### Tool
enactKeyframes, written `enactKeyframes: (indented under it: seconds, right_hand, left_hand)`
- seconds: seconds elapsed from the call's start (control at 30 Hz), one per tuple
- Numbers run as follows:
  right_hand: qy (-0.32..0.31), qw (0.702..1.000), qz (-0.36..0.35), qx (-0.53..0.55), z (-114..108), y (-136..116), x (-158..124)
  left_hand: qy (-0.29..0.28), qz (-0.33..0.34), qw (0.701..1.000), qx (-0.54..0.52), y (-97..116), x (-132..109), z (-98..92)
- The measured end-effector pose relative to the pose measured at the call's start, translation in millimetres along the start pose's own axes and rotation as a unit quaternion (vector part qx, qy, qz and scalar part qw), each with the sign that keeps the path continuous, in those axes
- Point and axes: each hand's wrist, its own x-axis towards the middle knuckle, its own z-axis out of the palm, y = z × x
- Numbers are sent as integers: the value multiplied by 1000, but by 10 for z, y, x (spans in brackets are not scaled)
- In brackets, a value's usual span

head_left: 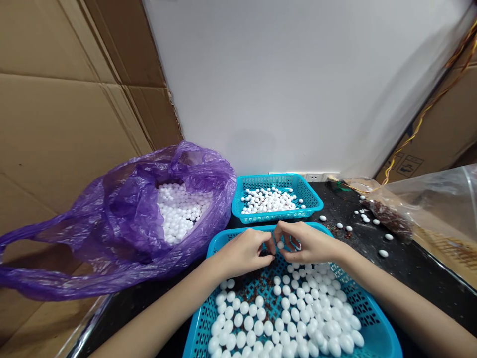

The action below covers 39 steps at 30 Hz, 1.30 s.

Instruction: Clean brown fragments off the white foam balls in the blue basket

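My left hand (246, 251) and my right hand (303, 243) meet over the far end of a large blue plastic basket (367, 303) that holds several white balls (298, 318) and some brown crumbs. Both hands have their fingers curled in a pinch. A single white ball (280, 244) sits between the fingertips of the two hands, and which hand holds it is hard to tell. A smaller blue basket (274, 215) with more white balls stands just beyond the hands.
A purple plastic bag (122, 219) full of white balls lies at the left. Loose white balls (383, 253) and brown bits dot the black tabletop at the right, beside a clear plastic bag (428, 209). Cardboard sheets lean at both sides; a white wall is behind.
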Motion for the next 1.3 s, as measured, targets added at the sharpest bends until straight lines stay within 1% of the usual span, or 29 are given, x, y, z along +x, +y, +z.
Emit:
enactKeyframes:
  seconds: [0.13, 0.23, 0.3, 0.37, 0.47, 0.53, 0.6, 0.73, 0.83, 0.93, 1.07, 1.3]
  right_hand:
    - [26, 998, 2, 54, 8, 46, 7]
    - [64, 993, -2, 98, 17, 78, 9]
    - [87, 985, -2, 146, 21, 96, 11]
    - [110, 972, 6, 208, 21, 114, 16]
    - [142, 941, 13, 306, 9, 145, 30]
    - [161, 923, 8, 349, -5, 167, 42]
    - [172, 911, 0, 375, -18, 188, 50]
    - [164, 899, -13, 405, -35, 216, 47]
    - [148, 896, -23, 418, -42, 207, 36]
    - [138, 895, -30, 423, -49, 180, 29]
    - [128, 889, -28, 439, -50, 161, 25]
    - [118, 878, 3, 463, -41, 186, 15]
  left_hand:
    - [19, 19, 999, -41, -33, 13, 3]
    - [47, 41, 996, -71, -50, 29, 6]
    - [66, 47, 992, -95, -48, 39, 4]
    - [88, 48, 987, -125, -35, 46, -3]
    - [130, 36, 976, -173, -3, 49, -17]
    - [153, 32, 966, -206, 17, 45, -25]
    - [167, 40, 956, -236, 31, 40, -30]
    - [191, 59, 936, -289, 42, 37, -32]
    - [214, 64, 918, -328, 32, 44, -30]
    - [224, 74, 901, -364, 18, 51, -30]
    - [209, 85, 888, -401, 17, 56, -42]
    - [181, 81, 881, -430, 50, 59, -77]
